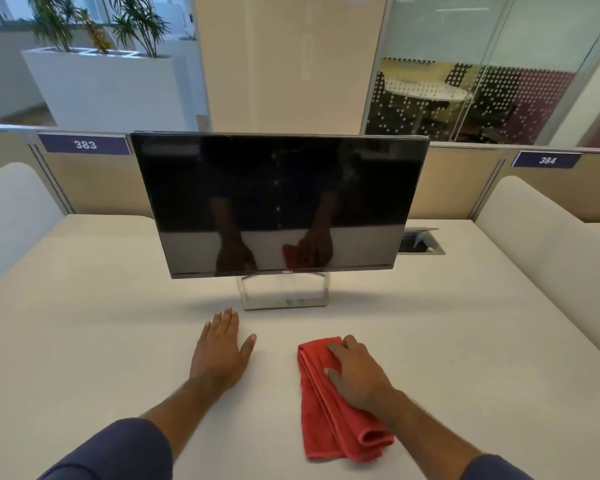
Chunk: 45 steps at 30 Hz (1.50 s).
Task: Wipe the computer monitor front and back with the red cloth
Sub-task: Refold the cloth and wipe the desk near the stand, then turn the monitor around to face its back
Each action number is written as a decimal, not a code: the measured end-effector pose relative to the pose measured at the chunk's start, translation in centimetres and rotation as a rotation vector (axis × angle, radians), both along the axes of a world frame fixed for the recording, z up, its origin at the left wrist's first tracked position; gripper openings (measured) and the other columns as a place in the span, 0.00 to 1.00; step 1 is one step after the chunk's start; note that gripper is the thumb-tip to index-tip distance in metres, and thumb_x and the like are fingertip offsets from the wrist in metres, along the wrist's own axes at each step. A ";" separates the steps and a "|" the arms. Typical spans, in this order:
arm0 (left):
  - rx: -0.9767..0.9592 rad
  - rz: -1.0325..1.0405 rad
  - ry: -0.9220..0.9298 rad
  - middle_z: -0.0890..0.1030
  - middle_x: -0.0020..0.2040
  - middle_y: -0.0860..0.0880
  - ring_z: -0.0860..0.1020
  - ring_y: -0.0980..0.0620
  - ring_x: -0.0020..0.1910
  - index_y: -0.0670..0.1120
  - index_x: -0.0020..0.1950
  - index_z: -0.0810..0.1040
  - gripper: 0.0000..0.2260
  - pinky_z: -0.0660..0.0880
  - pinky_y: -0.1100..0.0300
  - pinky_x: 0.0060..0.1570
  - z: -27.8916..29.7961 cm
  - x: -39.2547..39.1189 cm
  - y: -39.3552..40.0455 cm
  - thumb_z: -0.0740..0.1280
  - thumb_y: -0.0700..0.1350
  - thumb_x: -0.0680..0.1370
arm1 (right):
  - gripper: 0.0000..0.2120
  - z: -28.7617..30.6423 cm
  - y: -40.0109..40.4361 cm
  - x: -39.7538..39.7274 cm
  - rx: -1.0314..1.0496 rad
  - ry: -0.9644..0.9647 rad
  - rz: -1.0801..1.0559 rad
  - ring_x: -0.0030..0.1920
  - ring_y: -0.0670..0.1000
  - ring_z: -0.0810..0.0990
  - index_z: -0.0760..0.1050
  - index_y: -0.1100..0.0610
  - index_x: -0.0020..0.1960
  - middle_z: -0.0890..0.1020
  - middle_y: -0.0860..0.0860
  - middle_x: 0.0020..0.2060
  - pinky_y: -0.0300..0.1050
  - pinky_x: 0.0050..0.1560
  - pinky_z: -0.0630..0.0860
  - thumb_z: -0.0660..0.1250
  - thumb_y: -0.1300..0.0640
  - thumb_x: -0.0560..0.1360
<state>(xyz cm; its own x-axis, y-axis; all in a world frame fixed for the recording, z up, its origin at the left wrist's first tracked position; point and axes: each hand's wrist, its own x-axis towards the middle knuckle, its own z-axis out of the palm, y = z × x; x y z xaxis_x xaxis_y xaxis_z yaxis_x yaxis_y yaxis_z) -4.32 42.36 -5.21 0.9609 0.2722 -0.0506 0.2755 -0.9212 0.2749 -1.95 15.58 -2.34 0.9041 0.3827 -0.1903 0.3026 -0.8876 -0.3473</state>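
Note:
A black computer monitor (278,202) stands on a silver stand (284,294) in the middle of the white desk (84,341), its dark screen facing me and reflecting my hands. A folded red cloth (329,420) lies flat on the desk in front of the monitor, to the right. My right hand (357,375) rests on top of the cloth's far end, fingers curled over it. My left hand (220,348) lies flat and empty on the desk, palm down, just left of the stand's base.
Beige partition panels with labels 383 (85,144) and 384 (547,160) run behind the monitor. A cable hatch (420,242) is set in the desk at the monitor's right. White rounded dividers (11,216) flank the desk on both sides.

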 end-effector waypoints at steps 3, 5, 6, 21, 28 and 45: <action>0.008 -0.036 -0.095 0.48 0.80 0.51 0.46 0.51 0.79 0.48 0.80 0.48 0.32 0.45 0.54 0.76 2.0 0.7 -0.9 0.48 0.63 0.81 | 0.25 1.5 0.3 1.3 0.033 -0.019 0.013 0.65 0.51 0.68 0.65 0.51 0.73 0.68 0.49 0.65 0.48 0.64 0.71 0.61 0.43 0.78; 0.028 -0.071 -0.169 0.48 0.80 0.52 0.46 0.52 0.79 0.49 0.80 0.49 0.32 0.46 0.54 0.77 4.1 1.6 -1.4 0.50 0.63 0.81 | 0.25 3.0 0.7 2.5 0.072 -0.080 0.006 0.64 0.51 0.69 0.66 0.52 0.72 0.69 0.49 0.65 0.47 0.64 0.71 0.61 0.44 0.79; 0.034 -0.090 -0.202 0.49 0.80 0.52 0.46 0.52 0.79 0.50 0.80 0.49 0.32 0.46 0.54 0.76 5.2 2.1 -1.7 0.51 0.63 0.81 | 0.24 3.9 0.9 3.2 0.089 -0.120 0.003 0.64 0.51 0.69 0.67 0.52 0.72 0.70 0.49 0.64 0.46 0.63 0.71 0.61 0.45 0.79; 0.431 -0.348 -0.692 0.72 0.71 0.49 0.64 0.49 0.74 0.46 0.74 0.68 0.23 0.56 0.52 0.76 27.4 8.1 0.1 0.60 0.55 0.81 | 0.15 23.7 3.9 11.9 0.260 -0.886 0.100 0.53 0.52 0.74 0.77 0.55 0.62 0.78 0.51 0.52 0.48 0.53 0.73 0.66 0.52 0.78; 0.453 -0.340 -0.624 0.70 0.73 0.49 0.65 0.50 0.73 0.46 0.74 0.66 0.22 0.57 0.54 0.74 31.6 9.2 0.5 0.58 0.52 0.82 | 0.19 29.0 4.2 14.5 0.129 -0.837 0.086 0.61 0.55 0.72 0.72 0.56 0.67 0.76 0.53 0.60 0.52 0.63 0.69 0.62 0.50 0.78; 0.440 -0.245 -0.404 0.47 0.80 0.45 0.46 0.49 0.79 0.43 0.80 0.46 0.39 0.45 0.51 0.78 28.9 11.7 0.2 0.41 0.69 0.78 | 0.22 28.0 2.4 16.8 0.036 -0.639 -0.027 0.65 0.56 0.72 0.69 0.58 0.69 0.76 0.54 0.64 0.53 0.68 0.67 0.62 0.49 0.79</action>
<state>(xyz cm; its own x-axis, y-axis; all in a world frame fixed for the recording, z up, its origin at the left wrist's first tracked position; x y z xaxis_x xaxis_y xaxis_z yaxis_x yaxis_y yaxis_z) 7.37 42.59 23.66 0.9179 -0.0444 0.3943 -0.0030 -0.9945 -0.1050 14.87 17.95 25.66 0.8440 0.3544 0.4025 0.4379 -0.8888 -0.1357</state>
